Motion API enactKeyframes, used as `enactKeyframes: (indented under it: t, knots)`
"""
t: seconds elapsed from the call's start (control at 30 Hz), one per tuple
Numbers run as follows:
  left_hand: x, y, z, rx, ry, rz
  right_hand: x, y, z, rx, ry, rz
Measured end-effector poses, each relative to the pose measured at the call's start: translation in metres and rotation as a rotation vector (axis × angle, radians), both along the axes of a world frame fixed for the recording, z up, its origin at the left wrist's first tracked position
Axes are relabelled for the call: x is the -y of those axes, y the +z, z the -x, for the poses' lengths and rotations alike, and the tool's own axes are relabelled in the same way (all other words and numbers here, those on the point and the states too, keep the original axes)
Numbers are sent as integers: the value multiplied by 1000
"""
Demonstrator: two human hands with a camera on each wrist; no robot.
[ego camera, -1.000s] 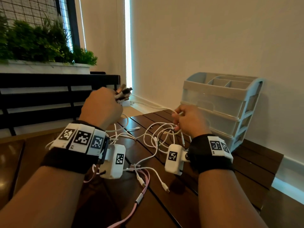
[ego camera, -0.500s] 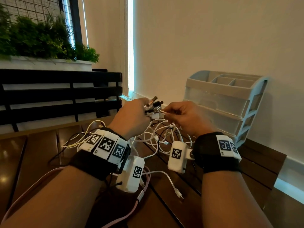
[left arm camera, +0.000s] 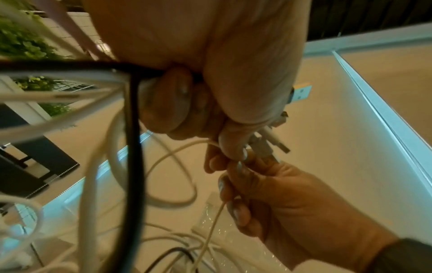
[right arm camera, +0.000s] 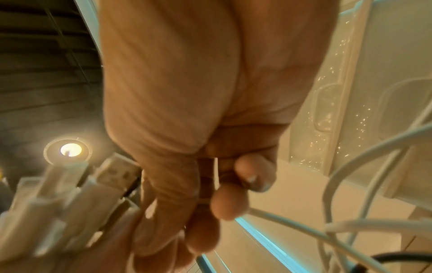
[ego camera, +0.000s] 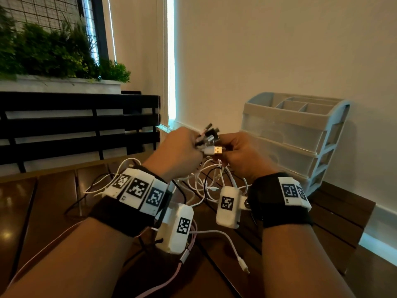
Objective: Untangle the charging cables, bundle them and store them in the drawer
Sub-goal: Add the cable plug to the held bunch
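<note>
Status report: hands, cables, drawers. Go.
Left hand grips bunched plugs. Right hand pinches a white cable. Cables tangled on table; drawers shut.

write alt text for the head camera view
Two hands meet above a dark wooden table: the left hand grips a bunch of cable plugs, the right hand pinches a white USB plug. Tangled white and black cables hang below; a pale plastic drawer unit stands right.
</note>
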State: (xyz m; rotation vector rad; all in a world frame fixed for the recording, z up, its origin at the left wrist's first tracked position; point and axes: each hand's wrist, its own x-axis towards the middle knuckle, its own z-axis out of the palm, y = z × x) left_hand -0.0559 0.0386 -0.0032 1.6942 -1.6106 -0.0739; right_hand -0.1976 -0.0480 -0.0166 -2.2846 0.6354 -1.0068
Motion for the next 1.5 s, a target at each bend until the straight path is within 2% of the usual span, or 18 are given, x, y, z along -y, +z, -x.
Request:
enactKeyframes:
  t: [0.1, 0.23, 0.4, 0.57, 0.63, 0.77, 0.83, 0.9, 1.0, 1.07, 1.2, 1.27, 1.33, 1.43, 1.5]
  knots:
    - [0, 0, -1, 75, 101, -49, 8, -3, 1, -116, -91, 12]
    - [-12, 18, -21, 90, 202, 36, 22, -16, 2, -302, -247, -86]
    - [-14, 18, -30, 119, 254, 1, 36, -25, 2, -287, -418, -10]
    - [-14, 20, -42, 127, 329, 11, 36, -8, 15, -8, -416, 27]
    - [-18, 26, -52, 125, 385, 20, 27, 4, 15, -15, -352, 18]
    - [-27, 37, -67, 67, 424, 49, 0, 16, -5, -451, -157, -91]
    - [-28, 37, -68, 65, 412, 48, -4, 12, -24, -576, -75, -195]
    - [-25, 35, -66, 76, 412, 27, -3, 2, -44, -713, -103, -134]
    - [-24, 32, -66, 79, 429, 0, 3, -12, -70, -1017, -232, 90]
    - [-23, 31, -69, 64, 440, -21, 13, -20, -83, -1078, -293, 128]
    - [-28, 31, -79, 20, 452, -49, 22, -15, -104, -1064, -351, 143]
    - [-30, 32, -85, 14, 457, -47, 16, -8, -117, -1032, -325, 170]
    - [-31, 34, -88, 16, 460, -13, 5, 0, -131, -931, -185, 103]
    - [-36, 42, -82, 26, 441, 62, -15, 12, -138, -653, 47, -153]
    - [-40, 46, -75, 26, 414, 92, -21, 16, -132, -725, 117, -170]
